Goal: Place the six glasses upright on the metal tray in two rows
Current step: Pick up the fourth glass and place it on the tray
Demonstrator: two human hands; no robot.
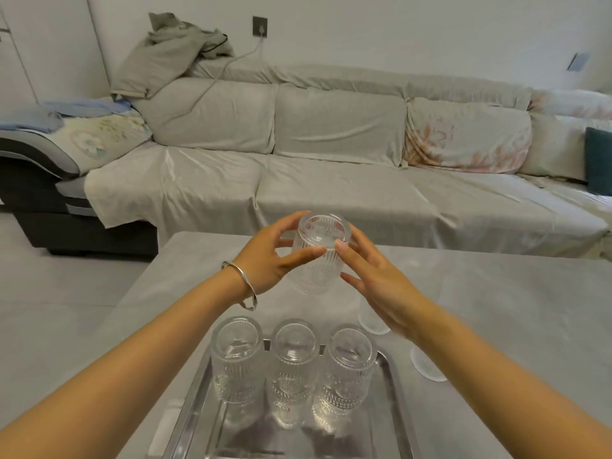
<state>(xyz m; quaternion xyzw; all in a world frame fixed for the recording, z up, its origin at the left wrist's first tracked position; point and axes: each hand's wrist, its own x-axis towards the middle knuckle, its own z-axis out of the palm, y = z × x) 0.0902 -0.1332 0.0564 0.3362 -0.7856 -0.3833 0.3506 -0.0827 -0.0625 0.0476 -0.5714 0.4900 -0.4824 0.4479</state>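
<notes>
A ribbed clear glass point(317, 260) is held in the air above the grey table, with what looks like its thick base toward me. My left hand point(271, 256) grips its left side and my right hand point(377, 279) touches its right side. Below, on the metal tray point(195, 409), three matching glasses stand in a row: left point(235, 359), middle point(291, 369), right point(347, 369). Two more glasses point(372, 321) point(427, 362) are on the table right of the tray, partly hidden by my right forearm.
The grey table point(496, 309) runs far to the right and ends at its left edge near the tray. Behind it stands a long covered sofa point(331, 167) with cushions. Grey floor point(66, 286) lies to the left.
</notes>
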